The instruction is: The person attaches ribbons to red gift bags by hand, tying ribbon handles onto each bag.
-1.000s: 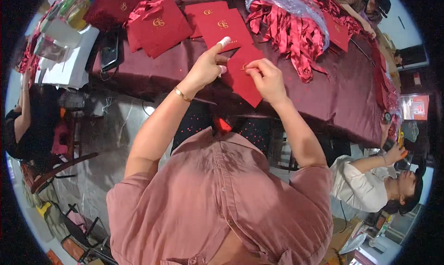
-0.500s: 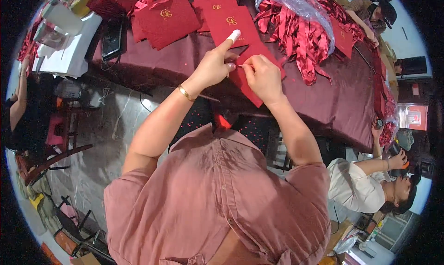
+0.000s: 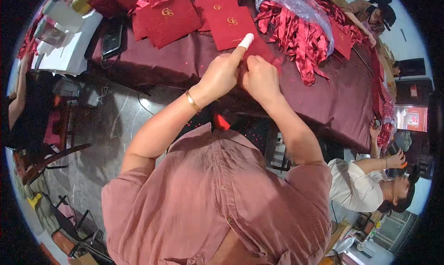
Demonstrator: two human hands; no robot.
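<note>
My left hand [image 3: 222,75] is over the table's front edge. Its index finger, with a white covering on the tip, points away from me, and the other fingers are curled under. Close beside it, my right hand [image 3: 261,79] is closed, with the fingertips turned down and inward. What either hand grips is hidden behind the fingers. Under and just beyond both hands lies a red sheet or bag [image 3: 260,51], partly covered and a little blurred. A flat red bag with a gold emblem [image 3: 226,29] lies just past the left fingertip.
Red bags [image 3: 173,24] overlap at the back left. A clear plastic bag [image 3: 300,6] of red ribbons [image 3: 303,48] lies at the right on the dark red tablecloth [image 3: 323,103]. A black phone-like device [image 3: 112,39] is at the left. One person [image 3: 356,186] sits at the right.
Both hands have moved slightly; the left one's covered finger now reaches further right. The thin strand seen pinched between the hands is no longer visible, and the red piece under them has shifted away from me.
</note>
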